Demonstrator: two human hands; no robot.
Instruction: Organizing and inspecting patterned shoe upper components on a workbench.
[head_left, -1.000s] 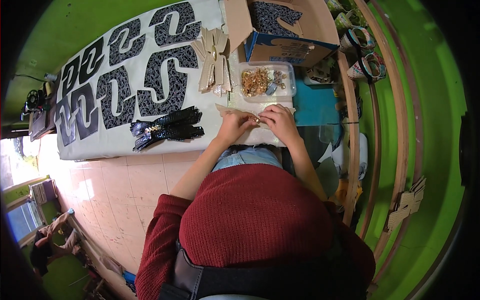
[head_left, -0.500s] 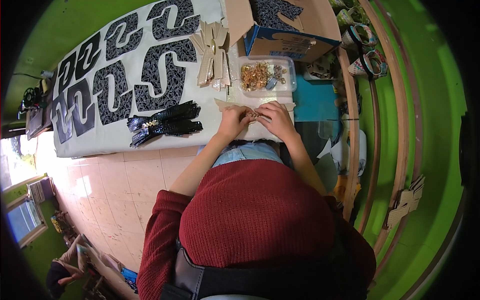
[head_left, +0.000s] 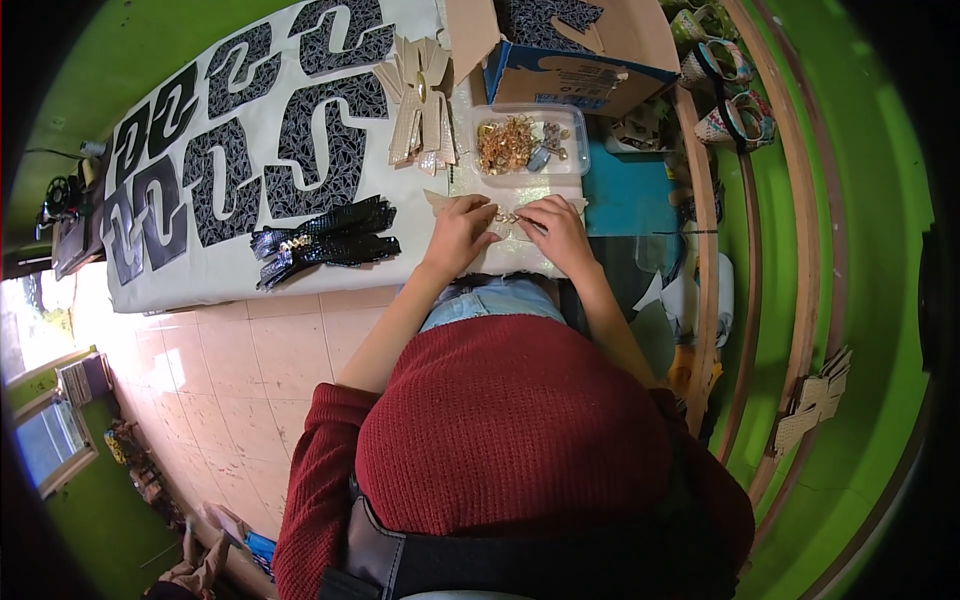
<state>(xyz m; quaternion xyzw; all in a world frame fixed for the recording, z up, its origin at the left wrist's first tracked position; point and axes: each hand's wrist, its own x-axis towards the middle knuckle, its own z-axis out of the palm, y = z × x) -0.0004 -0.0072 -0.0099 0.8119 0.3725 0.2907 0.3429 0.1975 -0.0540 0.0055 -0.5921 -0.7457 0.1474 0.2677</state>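
Observation:
A beige bow-shaped piece (head_left: 437,200) lies on the near right part of the white-covered table, partly hidden beneath my hands. Across its middle runs a short gold chain-like ornament (head_left: 506,216). My right hand (head_left: 556,236) pinches the ornament's right end between thumb and fingers. Beside its left end, my left hand (head_left: 460,234) rests with curved fingers, the thumb apart from them. Just beyond my hands stands a clear plastic container (head_left: 583,150) with gold chain pieces (head_left: 506,146) and small metal parts. A finished-looking beige bow (head_left: 425,110) with a gold centre lies left of it.
A shiny black bow (head_left: 325,243) and several black patterned S-shaped cutouts (head_left: 322,150) cover the table's left. An open cardboard box (head_left: 580,82) stands at the far right. Wooden rails (head_left: 708,270) run along the green wall, with patterned shoes (head_left: 735,118) hanging there. Another person (head_left: 195,572) shows at lower left.
My hands have drawn slightly apart, showing more of the gold ornament. My left thumb has moved away from it. The person at lower left has shifted down toward the picture's edge.

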